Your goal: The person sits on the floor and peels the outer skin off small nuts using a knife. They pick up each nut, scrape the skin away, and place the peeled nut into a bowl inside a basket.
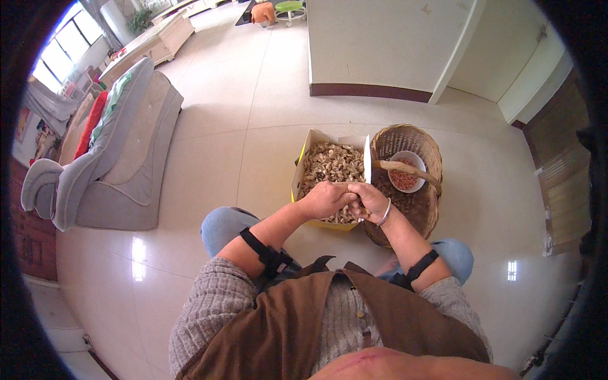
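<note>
My left hand (327, 199) and my right hand (371, 201) meet over the near right part of an open cardboard box (331, 226). The fingers are bent and the thumbs come together. Something small and tan, apparently a peanut (363, 210), shows in the curled fingers of my right hand. Whatever lies between the left fingertips is hidden. Peanut shells (332, 161) fill much of the box. Against its right side stands a wicker basket (434, 209) with an arched handle (403, 167). Inside sits a white bowl (418, 160) of shelled reddish peanuts (403, 179), with unshelled peanuts (398, 199) around it.
My knees (223, 228) flank the box and basket on the tiled floor (209, 156). A grey sofa (128, 190) stands to the left. Ahead is a wall corner (370, 52), with a door (498, 47) to its right. A green stool (289, 6) is far off.
</note>
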`<state>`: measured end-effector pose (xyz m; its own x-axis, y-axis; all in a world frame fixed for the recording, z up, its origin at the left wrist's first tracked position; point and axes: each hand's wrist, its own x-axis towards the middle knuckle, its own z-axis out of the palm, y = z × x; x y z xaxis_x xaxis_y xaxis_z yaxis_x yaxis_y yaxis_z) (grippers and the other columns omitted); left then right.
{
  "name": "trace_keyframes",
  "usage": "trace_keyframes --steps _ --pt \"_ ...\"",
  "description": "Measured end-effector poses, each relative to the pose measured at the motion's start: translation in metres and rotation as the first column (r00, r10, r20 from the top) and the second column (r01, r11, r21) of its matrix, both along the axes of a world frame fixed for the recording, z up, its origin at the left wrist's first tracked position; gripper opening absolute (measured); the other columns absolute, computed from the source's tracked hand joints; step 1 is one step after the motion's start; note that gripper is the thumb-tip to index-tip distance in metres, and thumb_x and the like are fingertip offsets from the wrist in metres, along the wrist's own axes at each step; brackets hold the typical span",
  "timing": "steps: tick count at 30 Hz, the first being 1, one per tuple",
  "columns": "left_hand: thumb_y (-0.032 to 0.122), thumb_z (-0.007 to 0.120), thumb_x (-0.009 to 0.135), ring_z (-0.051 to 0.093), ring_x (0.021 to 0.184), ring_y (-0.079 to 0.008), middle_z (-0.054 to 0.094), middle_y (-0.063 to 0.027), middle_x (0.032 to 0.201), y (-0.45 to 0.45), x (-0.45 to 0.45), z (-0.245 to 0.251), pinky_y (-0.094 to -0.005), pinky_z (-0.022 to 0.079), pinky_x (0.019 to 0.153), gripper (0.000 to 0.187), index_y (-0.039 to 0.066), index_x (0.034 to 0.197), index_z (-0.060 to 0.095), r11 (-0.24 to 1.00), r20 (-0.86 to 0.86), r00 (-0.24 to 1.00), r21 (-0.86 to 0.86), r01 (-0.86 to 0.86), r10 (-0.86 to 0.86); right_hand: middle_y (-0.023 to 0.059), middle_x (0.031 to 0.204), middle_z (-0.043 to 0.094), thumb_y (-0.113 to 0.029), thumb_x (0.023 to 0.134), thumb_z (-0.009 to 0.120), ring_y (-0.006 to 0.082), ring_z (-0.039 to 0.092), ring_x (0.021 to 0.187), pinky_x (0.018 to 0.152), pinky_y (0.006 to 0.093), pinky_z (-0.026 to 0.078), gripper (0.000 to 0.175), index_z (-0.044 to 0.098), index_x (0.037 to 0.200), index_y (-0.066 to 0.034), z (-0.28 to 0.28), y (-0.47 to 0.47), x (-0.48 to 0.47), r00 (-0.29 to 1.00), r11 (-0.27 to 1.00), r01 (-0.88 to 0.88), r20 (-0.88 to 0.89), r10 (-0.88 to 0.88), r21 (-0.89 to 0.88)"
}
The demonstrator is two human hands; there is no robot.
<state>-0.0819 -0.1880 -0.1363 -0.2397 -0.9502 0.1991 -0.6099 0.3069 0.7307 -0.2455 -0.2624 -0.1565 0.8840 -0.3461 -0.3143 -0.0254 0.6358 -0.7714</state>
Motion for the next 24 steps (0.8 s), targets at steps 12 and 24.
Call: trace_keyframes --steps 12,24 --pt "0.029 0.052 0.089 0.061 0.074 -0.0367 0.061 -0.0194 0.086 0.0001 0.0039 -0.0009 -0.0406 0.049 0.063 0.028 0.003 0.095 0.060 0.999 0.016 0.999 -0.023 0.049 -0.049 -0.0058 0.059 0.045 -0.029 0.090 0.048 0.0037 0.037 0.039 0.031 0.0179 0.027 0.040 0.053 0.122 -0.0059 0.0055 0.0054 0.0029 0.999 1.000 -0.008 0.031 0.009 -0.024" --pt "0.027 0.048 0.092 0.062 0.080 -0.0356 0.062 -0.0191 0.092 0.0005 0.0011 -0.0012 -0.0387 0.049 0.071 0.031 0.000 0.101 0.059 0.997 -0.097 0.992 -0.030 0.076 -0.078 -0.0040 0.057 0.045 -0.031 0.089 0.047 0.0052 0.042 0.040 0.031 0.0180 0.030 0.043 0.052 0.121 -0.0039 0.0078 0.0041 -0.0005 1.000 0.997 -0.004 0.013 0.005 -0.081"
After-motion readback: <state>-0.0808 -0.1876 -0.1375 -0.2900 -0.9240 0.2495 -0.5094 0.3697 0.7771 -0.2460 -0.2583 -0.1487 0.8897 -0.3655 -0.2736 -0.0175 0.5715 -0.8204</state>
